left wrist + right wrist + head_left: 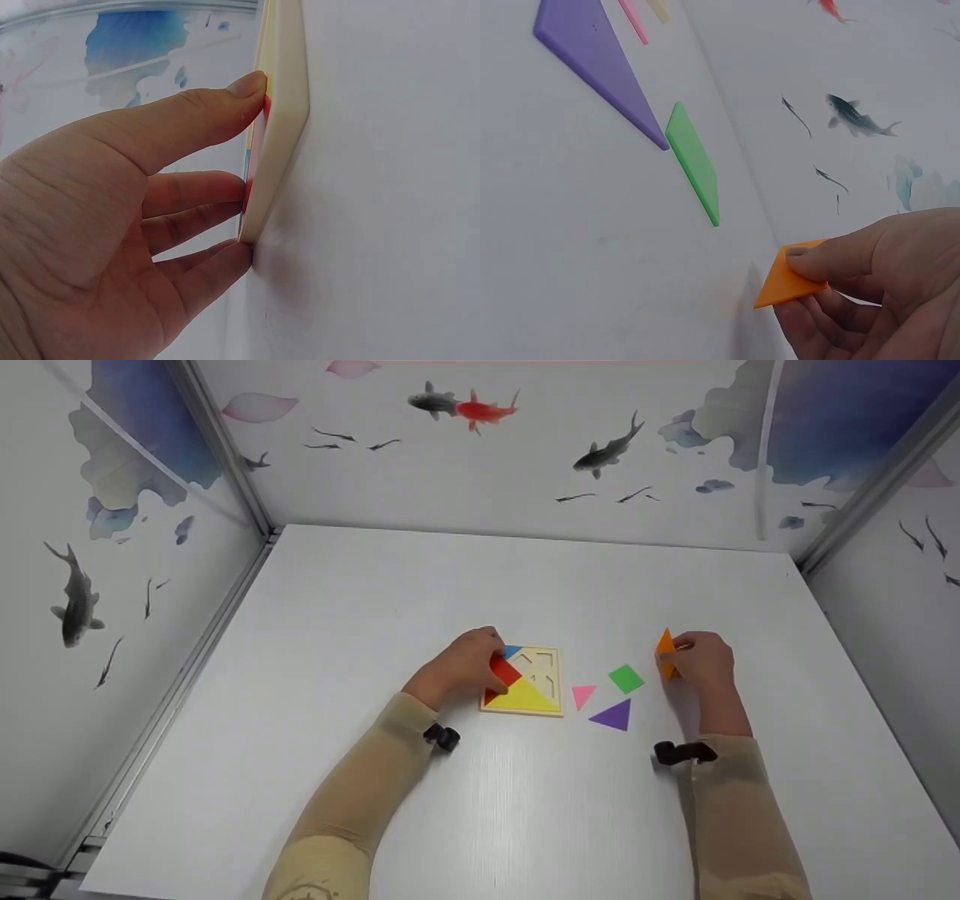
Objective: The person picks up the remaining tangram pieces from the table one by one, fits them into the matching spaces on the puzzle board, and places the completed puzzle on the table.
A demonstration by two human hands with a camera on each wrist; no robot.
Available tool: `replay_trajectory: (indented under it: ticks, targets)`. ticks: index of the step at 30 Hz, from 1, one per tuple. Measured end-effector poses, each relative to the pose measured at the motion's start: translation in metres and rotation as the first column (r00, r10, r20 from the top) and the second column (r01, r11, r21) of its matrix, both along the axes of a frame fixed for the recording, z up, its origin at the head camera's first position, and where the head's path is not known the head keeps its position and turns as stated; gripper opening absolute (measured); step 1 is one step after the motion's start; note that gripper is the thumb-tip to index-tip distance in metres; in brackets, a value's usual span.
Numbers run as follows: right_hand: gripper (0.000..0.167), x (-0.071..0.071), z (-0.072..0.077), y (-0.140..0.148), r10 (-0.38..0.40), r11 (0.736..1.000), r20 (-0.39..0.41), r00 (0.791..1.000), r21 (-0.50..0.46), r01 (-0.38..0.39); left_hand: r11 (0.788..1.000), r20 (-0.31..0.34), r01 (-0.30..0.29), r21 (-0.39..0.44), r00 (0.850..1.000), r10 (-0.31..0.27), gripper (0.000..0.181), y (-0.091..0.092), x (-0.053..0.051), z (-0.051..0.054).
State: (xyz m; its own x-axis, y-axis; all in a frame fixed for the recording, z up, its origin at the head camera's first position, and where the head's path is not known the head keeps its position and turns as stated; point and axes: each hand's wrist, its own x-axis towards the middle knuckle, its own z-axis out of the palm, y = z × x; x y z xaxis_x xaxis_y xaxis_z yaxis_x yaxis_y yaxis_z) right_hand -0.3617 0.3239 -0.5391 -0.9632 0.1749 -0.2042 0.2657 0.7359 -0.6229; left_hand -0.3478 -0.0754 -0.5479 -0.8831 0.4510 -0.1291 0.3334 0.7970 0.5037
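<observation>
A square wooden tangram board (561, 682) lies near the table's middle, holding a yellow triangle (525, 697), a red piece (506, 669) and a partly hidden blue piece (512, 651). Its right part shows bare recesses. My left hand (465, 664) rests on the board's left side, thumb and fingertips pressing the pieces and edge; the left wrist view shows the thumb (247, 86) on the face. Off to the right, my right hand (703, 660) pinches an orange parallelogram (791, 277) between thumb and fingers, tilted up above the table.
Between board and right hand lie a pink triangle (583, 695), a green square (626, 679) and a purple triangle (613, 715), flat on the white table (337, 585). Panels printed with fish (487, 411) enclose the back and sides.
</observation>
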Motion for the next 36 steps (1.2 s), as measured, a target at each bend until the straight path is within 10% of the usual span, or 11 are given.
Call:
replay_trajectory:
  ticks: [36]
  targets:
    - [0.04,0.003,0.002,-0.027,0.034,0.988,0.016,0.999,-0.151,-0.031,1.0,-0.006,0.021,0.005,1.0,-0.021,0.056,-0.001,-0.001,0.001]
